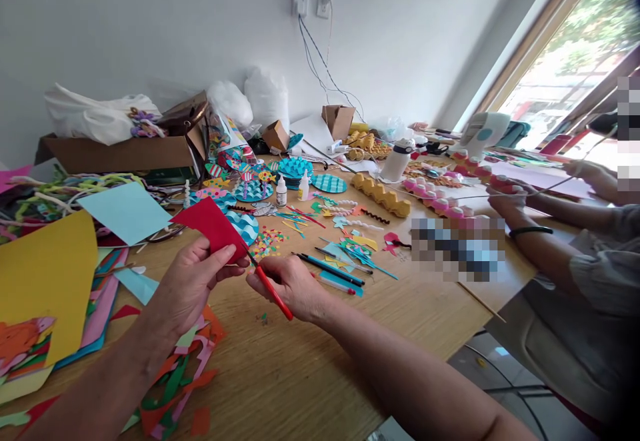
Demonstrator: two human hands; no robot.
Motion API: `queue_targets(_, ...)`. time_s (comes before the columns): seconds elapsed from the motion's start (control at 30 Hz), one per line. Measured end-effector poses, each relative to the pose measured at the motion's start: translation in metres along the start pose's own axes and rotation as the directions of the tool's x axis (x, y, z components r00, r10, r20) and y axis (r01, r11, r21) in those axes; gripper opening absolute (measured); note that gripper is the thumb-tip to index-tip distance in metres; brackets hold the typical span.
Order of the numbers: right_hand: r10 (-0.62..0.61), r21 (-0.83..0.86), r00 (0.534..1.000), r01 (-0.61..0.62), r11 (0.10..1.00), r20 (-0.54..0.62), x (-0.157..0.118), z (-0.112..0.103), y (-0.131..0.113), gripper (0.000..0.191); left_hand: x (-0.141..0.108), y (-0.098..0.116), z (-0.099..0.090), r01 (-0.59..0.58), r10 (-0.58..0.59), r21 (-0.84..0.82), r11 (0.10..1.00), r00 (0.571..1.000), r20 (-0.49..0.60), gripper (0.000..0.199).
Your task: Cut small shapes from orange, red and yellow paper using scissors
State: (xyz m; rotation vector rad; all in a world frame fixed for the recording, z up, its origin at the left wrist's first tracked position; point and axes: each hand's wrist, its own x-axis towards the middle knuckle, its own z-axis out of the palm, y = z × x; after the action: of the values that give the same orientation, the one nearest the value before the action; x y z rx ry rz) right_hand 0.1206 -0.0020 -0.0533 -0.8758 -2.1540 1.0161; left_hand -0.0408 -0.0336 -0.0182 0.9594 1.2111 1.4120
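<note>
My left hand (197, 271) pinches a piece of red paper (213, 220) between thumb and fingers, above the front part of the table. In my right hand (295, 288) is a pair of scissors (273, 291) with red handles, my fingers closed round them. The dark blades meet the right edge of the red paper; their tips are partly hidden by it. A light blue sheet (126, 212) lies left of the red paper. Just beyond my right hand are several pens (330, 269) and thin blue paper strips (367, 258).
Paper scraps (183, 374) and a yellow sheet (47, 281) cover the left side. Two small glue bottles (281, 191) stand mid-table before a cardboard box (125, 154). At right, a co-worker's hands (507, 194) hold a pink egg-carton strip (483, 173). A white bottle (397, 161) stands behind.
</note>
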Motion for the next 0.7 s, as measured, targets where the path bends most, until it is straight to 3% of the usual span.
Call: queue_targets(0.7,0.061,0.103,0.998,-0.060,0.993,-0.010,-0.0014,0.0037,0.0011,0.044,0.0007,-0.0025,-0.0029,-0.008,0.008,0.006,1.000,1.000,-0.005,0.020)
